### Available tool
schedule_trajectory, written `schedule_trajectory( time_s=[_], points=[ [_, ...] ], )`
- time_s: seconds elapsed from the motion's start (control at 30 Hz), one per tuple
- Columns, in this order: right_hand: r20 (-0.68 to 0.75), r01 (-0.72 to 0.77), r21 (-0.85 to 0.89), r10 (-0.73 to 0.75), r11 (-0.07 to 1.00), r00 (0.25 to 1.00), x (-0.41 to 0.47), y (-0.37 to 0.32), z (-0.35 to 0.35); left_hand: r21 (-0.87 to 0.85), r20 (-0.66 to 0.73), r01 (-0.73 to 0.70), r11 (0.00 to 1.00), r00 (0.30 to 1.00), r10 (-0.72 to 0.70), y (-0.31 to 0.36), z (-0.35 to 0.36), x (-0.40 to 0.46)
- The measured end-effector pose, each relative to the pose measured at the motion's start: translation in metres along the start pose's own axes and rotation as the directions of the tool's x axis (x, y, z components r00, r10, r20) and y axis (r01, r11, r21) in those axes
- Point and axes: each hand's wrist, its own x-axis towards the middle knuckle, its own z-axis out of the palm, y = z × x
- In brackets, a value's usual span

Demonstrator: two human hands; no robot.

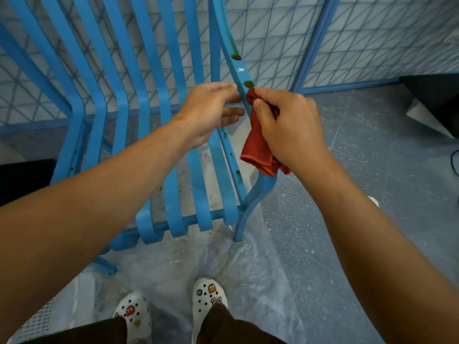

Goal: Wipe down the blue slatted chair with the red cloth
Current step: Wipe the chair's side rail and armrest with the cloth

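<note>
The blue slatted chair [171, 170] stands in front of me, its curved slats running from the backrest down to the seat edge. Dark greenish stains dot its right side rail [242, 70]. My right hand [288, 125] grips the red cloth [258, 145] and holds its top end against that rail, just below a stain. The rest of the cloth hangs down from my fist. My left hand [211, 110] is held out with straight fingers, its fingertips at the rail just left of the cloth.
A clear plastic sheet [173, 269] covers the grey floor under the chair and my white clogs [210, 297]. A blue-framed wire mesh fence [323, 33] runs behind. A dark box [434, 95] sits at the right, a black object [22, 180] at the left.
</note>
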Motion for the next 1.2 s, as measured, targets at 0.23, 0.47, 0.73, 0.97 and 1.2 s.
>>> schedule_trajectory(
  time_s=[0.23, 0.47, 0.73, 0.97, 1.2],
  points=[
    [-0.079, 0.024, -0.055, -0.028, 0.998, 0.996, -0.009, 0.003, 0.011, 0.523, 0.049, -0.333, 0.785, 0.931, 0.363, -0.013, -0.015, 0.017],
    [-0.12, -0.03, 0.024, 0.032, 0.999, 0.992, -0.012, 0.005, 0.01, 0.553, 0.155, -0.545, 0.631, 0.811, 0.564, -0.018, -0.024, 0.031],
    [-0.037, -0.152, 0.034, 0.154, 0.988, 0.987, -0.014, -0.002, -0.004, 0.525, 0.236, -0.477, 0.705, 0.878, 0.418, -0.011, -0.031, 0.029],
    [0.04, -0.27, 0.097, 0.267, 0.958, 0.963, -0.008, -0.01, -0.012, 0.337, 0.206, -0.148, 0.93, 0.975, 0.081, 0.011, -0.036, 0.027],
    [0.095, -0.317, 0.136, 0.306, 0.939, 0.947, 0.013, -0.005, -0.01, 0.114, 0.085, 0.119, 0.986, 0.988, -0.129, 0.008, -0.02, 0.033]
  ],
)
